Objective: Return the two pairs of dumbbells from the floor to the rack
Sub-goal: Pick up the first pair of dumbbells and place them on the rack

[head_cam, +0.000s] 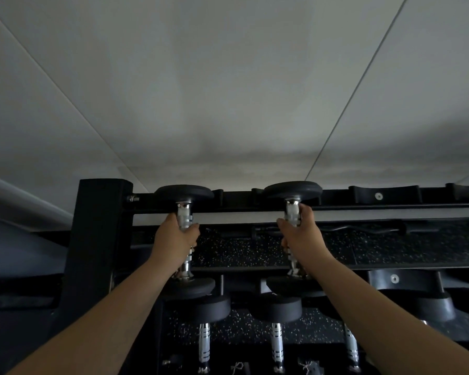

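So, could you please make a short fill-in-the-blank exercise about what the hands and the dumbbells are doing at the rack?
1. Each hand grips a dumbbell by its chrome ____.
2. The left hand and the right hand set their dumbbells on the ____ tier of the rack.
3. The saddle to the right of the right dumbbell holds ____ dumbbell.

Missing words: handle; top; no

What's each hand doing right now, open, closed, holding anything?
Left hand: closed around the chrome handle of the left dumbbell at the rack's top tier.
Right hand: closed around the handle of the right dumbbell, same tier.
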Tool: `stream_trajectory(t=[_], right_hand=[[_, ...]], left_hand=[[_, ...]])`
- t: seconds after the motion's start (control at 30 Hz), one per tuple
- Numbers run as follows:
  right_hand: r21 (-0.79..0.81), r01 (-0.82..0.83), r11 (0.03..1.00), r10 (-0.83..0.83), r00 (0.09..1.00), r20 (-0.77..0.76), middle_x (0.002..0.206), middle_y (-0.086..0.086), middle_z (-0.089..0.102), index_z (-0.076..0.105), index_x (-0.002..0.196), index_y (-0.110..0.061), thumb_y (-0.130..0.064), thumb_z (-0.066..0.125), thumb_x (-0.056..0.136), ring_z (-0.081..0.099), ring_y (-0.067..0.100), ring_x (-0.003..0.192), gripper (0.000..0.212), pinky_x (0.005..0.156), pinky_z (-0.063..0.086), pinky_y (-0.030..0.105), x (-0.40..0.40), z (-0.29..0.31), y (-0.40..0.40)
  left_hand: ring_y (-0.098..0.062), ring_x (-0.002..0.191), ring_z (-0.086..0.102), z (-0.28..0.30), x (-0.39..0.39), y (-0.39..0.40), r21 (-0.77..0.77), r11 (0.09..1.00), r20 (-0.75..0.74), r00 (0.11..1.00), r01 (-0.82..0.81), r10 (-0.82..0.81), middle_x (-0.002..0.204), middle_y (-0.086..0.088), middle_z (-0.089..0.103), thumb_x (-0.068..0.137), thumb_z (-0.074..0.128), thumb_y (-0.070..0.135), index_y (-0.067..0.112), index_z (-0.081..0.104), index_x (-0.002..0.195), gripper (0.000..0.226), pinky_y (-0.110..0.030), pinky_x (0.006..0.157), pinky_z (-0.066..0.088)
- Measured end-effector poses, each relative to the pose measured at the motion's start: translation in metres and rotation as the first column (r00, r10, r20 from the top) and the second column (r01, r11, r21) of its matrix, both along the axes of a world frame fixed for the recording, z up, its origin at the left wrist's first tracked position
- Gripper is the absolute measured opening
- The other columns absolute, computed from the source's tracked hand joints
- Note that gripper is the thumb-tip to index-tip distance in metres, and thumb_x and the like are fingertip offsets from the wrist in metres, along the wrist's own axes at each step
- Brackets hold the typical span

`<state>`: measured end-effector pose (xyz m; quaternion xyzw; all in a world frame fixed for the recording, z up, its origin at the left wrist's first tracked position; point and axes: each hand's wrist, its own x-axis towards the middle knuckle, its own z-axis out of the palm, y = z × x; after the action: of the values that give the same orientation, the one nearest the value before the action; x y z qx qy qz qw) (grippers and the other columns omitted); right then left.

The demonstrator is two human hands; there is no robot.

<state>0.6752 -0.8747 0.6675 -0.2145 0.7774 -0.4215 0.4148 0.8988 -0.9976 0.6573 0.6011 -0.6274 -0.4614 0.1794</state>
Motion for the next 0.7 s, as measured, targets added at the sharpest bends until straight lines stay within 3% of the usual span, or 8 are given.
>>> stream_trajectory(t=[0.17,0.3,0.47,0.6,0.7], right_hand=[[-0.003,0.012,1.000,-0.012,1.000,0.008,0.079,0.006,0.059,0.036,0.129,-0.022,-0.022,0.058,0.091,0.055,0.014,0.053,0.044,0.046,0.047,0.025,0.0057,-0.0026,0.0090],[-0.014,0.017,1.000,-0.017,1.000,0.010,0.076,0.006,0.059,0.036,0.128,-0.022,-0.021,0.058,0.091,0.054,0.012,0.051,0.043,0.039,0.046,0.017,0.0054,-0.0006,0.0088],[-0.008,0.011,1.000,-0.012,1.000,-0.020,0.082,0.008,0.059,0.036,0.129,-0.021,-0.022,0.058,0.091,0.055,0.013,0.054,0.043,0.044,0.046,0.021,0.0069,0.0003,0.0062],[-0.009,0.022,1.000,-0.022,1.000,-0.017,0.085,0.012,0.059,0.036,0.129,-0.021,-0.021,0.057,0.092,0.055,0.013,0.054,0.044,0.037,0.044,0.013,0.0069,-0.0003,0.0076],[0.013,0.006,1.000,-0.006,0.999,-0.049,0.084,0.009,0.061,0.034,0.132,-0.022,-0.024,0.058,0.091,0.057,0.013,0.056,0.047,0.041,0.046,0.017,0.0068,-0.0010,0.0086]], left_hand=[[-0.017,0.054,0.057,-0.0028,0.0065,0.0075,0.017,1.000,-0.025,1.000,0.001,-0.001,0.076,-0.015,0.066,0.086,0.064,0.015,0.017,0.053,0.085,0.011,-0.030,0.050,0.046],[-0.018,0.051,0.055,-0.0019,0.0050,0.0059,0.019,1.000,-0.030,1.000,0.003,-0.003,0.069,-0.013,0.064,0.086,0.063,0.015,0.008,0.057,0.089,0.011,-0.030,0.051,0.045],[-0.012,0.048,0.056,-0.0006,0.0041,0.0068,0.009,1.000,-0.069,0.998,0.003,-0.003,0.074,-0.010,0.067,0.087,0.063,0.015,0.017,0.055,0.087,0.008,-0.025,0.044,0.045],[-0.017,0.058,0.061,-0.0018,0.0045,0.0068,-0.007,1.000,-0.046,0.999,0.006,-0.007,0.080,-0.010,0.067,0.087,0.063,0.019,0.021,0.052,0.087,0.011,-0.030,0.054,0.050],[-0.014,0.058,0.061,-0.0013,0.0039,0.0080,-0.007,1.000,-0.022,1.000,0.016,-0.017,0.080,-0.007,0.066,0.089,0.062,0.026,0.018,0.050,0.092,0.014,-0.027,0.052,0.048]])
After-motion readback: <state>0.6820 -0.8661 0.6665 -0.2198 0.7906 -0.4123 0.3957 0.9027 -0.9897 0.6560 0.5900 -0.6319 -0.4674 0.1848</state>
